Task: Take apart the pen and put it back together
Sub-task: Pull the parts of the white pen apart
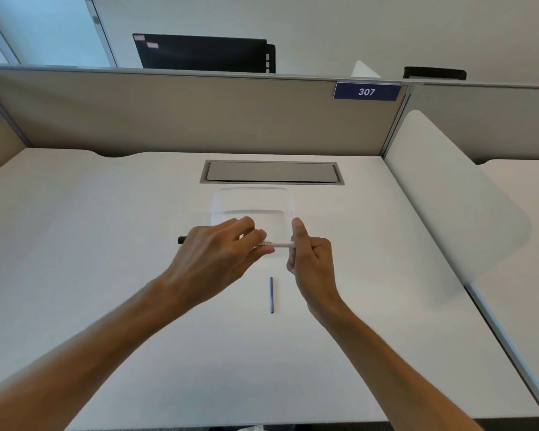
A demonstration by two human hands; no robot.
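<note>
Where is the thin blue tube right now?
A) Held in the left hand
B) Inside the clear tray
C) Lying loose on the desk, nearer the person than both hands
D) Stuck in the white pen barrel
C: the thin blue tube lies bare on the desk, untouched, while both hands hold the white pen barrel above it.

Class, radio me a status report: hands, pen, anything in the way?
Left hand grips pen barrel; right hand pinches its end. Blue refill out, lying on desk. Clear tray behind, nothing blocking.
</note>
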